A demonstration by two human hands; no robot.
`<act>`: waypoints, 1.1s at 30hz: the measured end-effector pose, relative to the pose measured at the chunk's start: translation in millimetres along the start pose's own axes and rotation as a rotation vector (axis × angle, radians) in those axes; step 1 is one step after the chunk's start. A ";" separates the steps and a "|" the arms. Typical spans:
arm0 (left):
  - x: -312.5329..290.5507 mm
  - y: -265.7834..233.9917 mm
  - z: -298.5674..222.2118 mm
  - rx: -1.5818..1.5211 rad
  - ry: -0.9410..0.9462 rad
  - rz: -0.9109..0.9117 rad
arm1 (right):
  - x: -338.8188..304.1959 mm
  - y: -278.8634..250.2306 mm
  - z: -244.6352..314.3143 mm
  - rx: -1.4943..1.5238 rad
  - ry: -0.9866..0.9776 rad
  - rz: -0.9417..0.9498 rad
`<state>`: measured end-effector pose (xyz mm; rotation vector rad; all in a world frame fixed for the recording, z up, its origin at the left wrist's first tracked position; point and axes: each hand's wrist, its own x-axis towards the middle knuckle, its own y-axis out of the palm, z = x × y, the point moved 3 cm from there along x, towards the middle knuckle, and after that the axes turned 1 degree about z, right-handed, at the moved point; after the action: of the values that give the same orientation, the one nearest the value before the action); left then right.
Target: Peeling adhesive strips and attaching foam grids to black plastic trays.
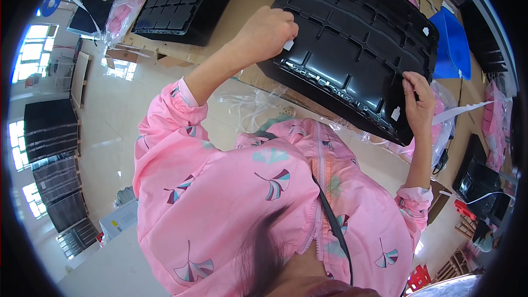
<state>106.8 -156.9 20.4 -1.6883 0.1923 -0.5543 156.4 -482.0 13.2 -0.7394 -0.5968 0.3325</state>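
A large black moulded plastic tray (341, 38) tops a deep black stack in front of me. Raised ribs and notches cross its glossy face. My left hand (268, 34) is closed at the tray's left end, its curled fingers against the rim. Just under those fingertips shows a small white tab (288, 45). At the right end my right hand (419, 98) pinches the tray's ridged edge between thumb and forefinger. Beside it, another white tab (396, 113) sits on the near right corner. What lies between the fingertips of either hand is partly hidden.
A second black tray stack (184, 8) stands left on the brown worktable (250, 8). A blue bin (452, 44) adjoins my stack at the right. Pink items in clear plastic bags (122, 16) lie about. More black stacks (50, 129) stand along the left wall.
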 end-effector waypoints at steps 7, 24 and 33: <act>-4.1 2.6 0.0 0.021 0.029 -0.014 | -3.7 0.8 -0.9 0.015 -0.032 -0.036; 3.6 -2.7 12.0 -0.174 -0.047 0.185 | -6.8 4.8 -0.8 -0.011 -0.036 -0.066; -2.9 -5.3 5.3 -0.082 0.097 0.085 | -7.7 5.3 -0.5 -0.002 0.001 -0.071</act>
<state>105.7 -149.9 24.2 -1.7251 0.3594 -0.5709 150.2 -482.3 6.2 -0.7186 -0.6211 0.2657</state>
